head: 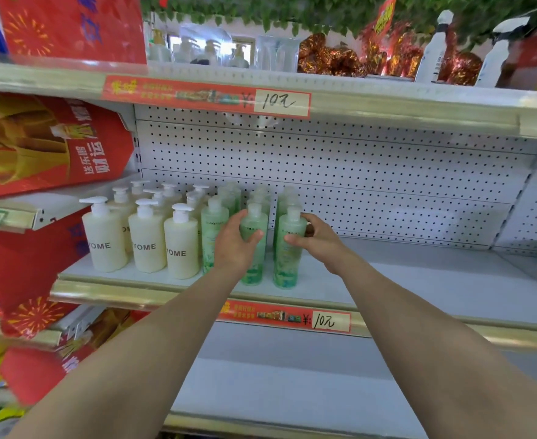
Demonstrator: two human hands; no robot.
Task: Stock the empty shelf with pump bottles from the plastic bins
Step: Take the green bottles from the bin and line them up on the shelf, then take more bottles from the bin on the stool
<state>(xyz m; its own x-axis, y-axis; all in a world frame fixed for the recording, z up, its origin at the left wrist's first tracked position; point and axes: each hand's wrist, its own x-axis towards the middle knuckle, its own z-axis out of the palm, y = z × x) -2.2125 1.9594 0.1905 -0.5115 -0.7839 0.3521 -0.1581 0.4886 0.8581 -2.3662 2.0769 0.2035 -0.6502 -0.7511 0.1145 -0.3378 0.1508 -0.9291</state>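
On the middle shelf (pixel 419 280) stand several cream pump bottles (pixel 146 245) marked "YOME" at the left, and rows of green bottles (pixel 213 223) beside them. My left hand (pixel 233 245) is wrapped around a front-row green bottle (pixel 254 223) standing on the shelf. My right hand (pixel 314 239) grips the green bottle (pixel 289 264) just right of it, also upright on the shelf. The plastic bins are out of view.
The shelf's right part is bare white board before a pegboard back wall (pixel 355 172). Price strips (pixel 284 318) read 10. Red gift boxes (pixel 48 144) crowd the left. The top shelf holds clear bottles (pixel 210 52), foil decorations and spray bottles (pixel 435 49).
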